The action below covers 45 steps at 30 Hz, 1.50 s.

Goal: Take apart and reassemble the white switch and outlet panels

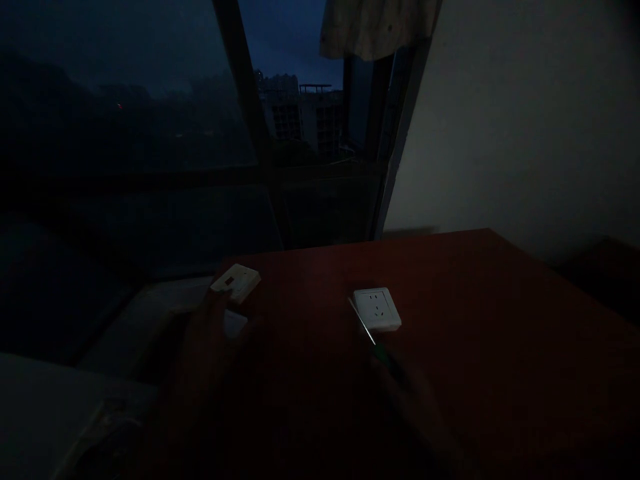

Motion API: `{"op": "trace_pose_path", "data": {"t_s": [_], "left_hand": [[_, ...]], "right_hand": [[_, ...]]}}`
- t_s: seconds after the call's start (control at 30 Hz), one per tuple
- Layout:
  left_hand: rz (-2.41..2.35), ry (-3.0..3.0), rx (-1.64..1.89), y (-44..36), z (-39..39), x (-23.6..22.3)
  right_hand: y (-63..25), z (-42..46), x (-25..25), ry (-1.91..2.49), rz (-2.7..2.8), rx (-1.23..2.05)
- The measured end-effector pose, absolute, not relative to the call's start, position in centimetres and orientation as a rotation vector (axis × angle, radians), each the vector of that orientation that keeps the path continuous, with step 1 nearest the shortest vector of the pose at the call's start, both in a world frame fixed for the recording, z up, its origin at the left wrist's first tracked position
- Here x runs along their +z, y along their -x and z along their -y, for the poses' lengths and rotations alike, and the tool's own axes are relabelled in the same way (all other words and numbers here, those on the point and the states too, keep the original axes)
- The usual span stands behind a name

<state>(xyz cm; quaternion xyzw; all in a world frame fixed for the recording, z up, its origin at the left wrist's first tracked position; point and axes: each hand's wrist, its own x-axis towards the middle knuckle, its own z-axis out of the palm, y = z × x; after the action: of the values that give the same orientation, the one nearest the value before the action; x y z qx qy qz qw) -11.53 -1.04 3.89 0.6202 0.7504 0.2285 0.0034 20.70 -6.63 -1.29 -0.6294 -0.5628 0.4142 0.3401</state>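
Note:
The picture is very dark. My right hand [407, 393] is closed around a screwdriver [383, 353] with a green handle. Its thin metal shaft points forward and left, with the tip beside the left edge of a white wall socket [377, 309]. This socket lies face up on the reddish table, its slots showing. On the left, my left hand [213, 337] has its fingers apart at the near edge of a white switch plate [239, 281] with a dark square in it. A smaller white piece [234, 324] shows between thumb and fingers; whether they touch it is unclear.
The reddish wooden table [465, 280] has its far edge by a large dark window [200, 133]. A pale wall [515, 120] rises at the right, and a curtain [377, 27] hangs at the top. A pale ledge [170, 297] runs left of the table.

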Motion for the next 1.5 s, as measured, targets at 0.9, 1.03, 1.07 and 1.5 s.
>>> {"op": "trace_pose_path", "data": {"t_s": [0.9, 1.03, 1.07, 1.5], "left_hand": [[-1.58, -2.238, 0.471, -1.5, -0.5, 0.9], [-1.617, -2.137, 0.46, -0.8, 0.6, 0.7], [-1.618, -2.133, 0.477, -0.8, 0.7, 0.6], [-1.479, -2.162, 0.572, -0.4, 0.6, -0.2]], "right_hand": [[-27.3, 10.3, -3.1, 1.862, 1.566, 0.863], [-26.8, 11.9, -3.8, 1.796, 1.744, 0.78], [-26.8, 12.3, -4.0, 1.775, 1.782, 0.755], [-25.6, 13.7, -3.8, 1.698, 2.031, 0.381]]}}
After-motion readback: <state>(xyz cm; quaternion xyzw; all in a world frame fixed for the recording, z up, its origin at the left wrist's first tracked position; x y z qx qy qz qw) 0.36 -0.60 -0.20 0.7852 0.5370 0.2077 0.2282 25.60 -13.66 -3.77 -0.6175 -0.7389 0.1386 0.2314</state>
